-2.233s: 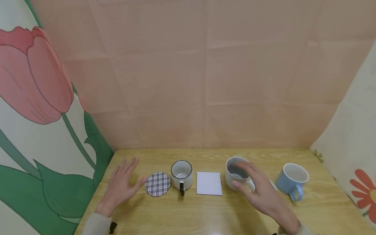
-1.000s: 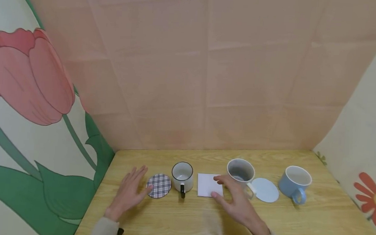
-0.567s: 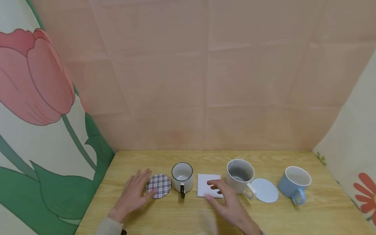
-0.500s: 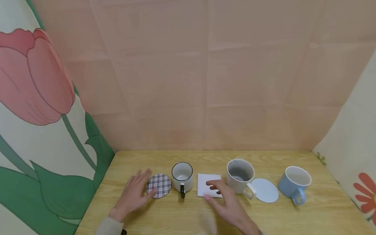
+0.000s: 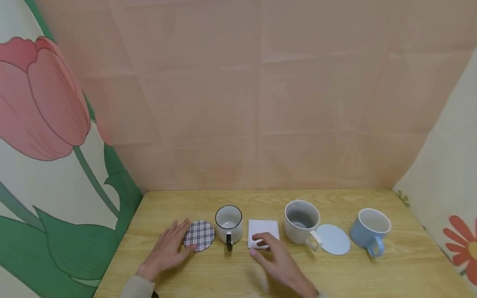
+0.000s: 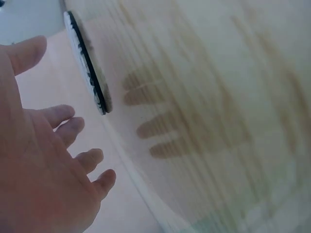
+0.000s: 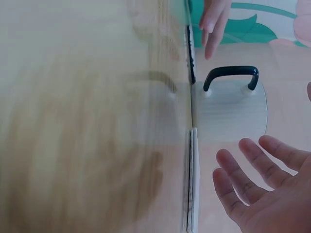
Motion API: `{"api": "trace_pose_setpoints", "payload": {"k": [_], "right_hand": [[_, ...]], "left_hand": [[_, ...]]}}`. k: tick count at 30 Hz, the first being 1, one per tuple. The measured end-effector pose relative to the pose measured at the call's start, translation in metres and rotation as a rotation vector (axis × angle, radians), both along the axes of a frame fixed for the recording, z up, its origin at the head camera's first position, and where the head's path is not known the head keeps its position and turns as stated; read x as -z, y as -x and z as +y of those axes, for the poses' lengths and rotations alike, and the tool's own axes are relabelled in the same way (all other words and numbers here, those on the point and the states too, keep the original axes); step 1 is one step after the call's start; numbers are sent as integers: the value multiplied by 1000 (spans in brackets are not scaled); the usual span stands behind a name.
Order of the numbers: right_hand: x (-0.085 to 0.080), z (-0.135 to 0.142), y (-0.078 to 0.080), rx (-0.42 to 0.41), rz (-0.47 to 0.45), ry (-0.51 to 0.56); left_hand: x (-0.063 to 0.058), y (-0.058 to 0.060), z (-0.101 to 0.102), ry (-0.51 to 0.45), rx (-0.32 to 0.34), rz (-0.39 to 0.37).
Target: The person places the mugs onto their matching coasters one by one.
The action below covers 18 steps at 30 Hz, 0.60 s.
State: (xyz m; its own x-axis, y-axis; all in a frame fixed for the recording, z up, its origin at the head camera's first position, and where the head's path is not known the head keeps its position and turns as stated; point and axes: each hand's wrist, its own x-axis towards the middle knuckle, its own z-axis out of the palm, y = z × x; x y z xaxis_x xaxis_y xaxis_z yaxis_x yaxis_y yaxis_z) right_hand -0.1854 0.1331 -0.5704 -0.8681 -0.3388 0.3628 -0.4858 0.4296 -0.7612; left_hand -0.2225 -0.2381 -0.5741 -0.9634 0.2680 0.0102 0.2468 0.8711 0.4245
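The left hand (image 5: 168,248) is spread, its fingers apart and gently bent, with hold of nothing; the left wrist view shows a gap between it and the table (image 5: 212,285). The plaid mat (image 5: 200,234) lies flat just to the far right of its palm, and from above the thumb overlaps the mat's near edge. The right hand (image 5: 278,262) is also empty, its thumb and loosely curved fingers well parted, and the right wrist view shows it raised above the surface. The square mat (image 5: 262,228) lies just beyond it, to the far left of the palm, with fingertips over its near part but apart from it. Both mats are about as wide as they are deep, so neither has a clear long axis; the left hand points far and right, the right hand far and left. Each hand is therefore the nearer one to the mat before it. Between the mats stands the black-rimmed mug (image 5: 234,233), upright, its handle (image 5: 229,241) pointing near, a little closer to the right thumb than to the left. Right of the square mat come the upright white mug (image 5: 296,234), the flat pale mat (image 5: 333,239) and the upright blue mug (image 5: 363,233).
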Motion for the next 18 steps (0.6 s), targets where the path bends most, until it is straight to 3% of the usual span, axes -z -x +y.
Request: {"api": "trace_pose_setpoints", "payload": {"k": [10, 18], "right_hand": [[1, -12, 1, -55, -42, 29], [0, -24, -1, -117, -163, 42]], "left_hand": [[3, -1, -2, 16, -9, -64], [4, -2, -6, 35, -5, -122]]}}
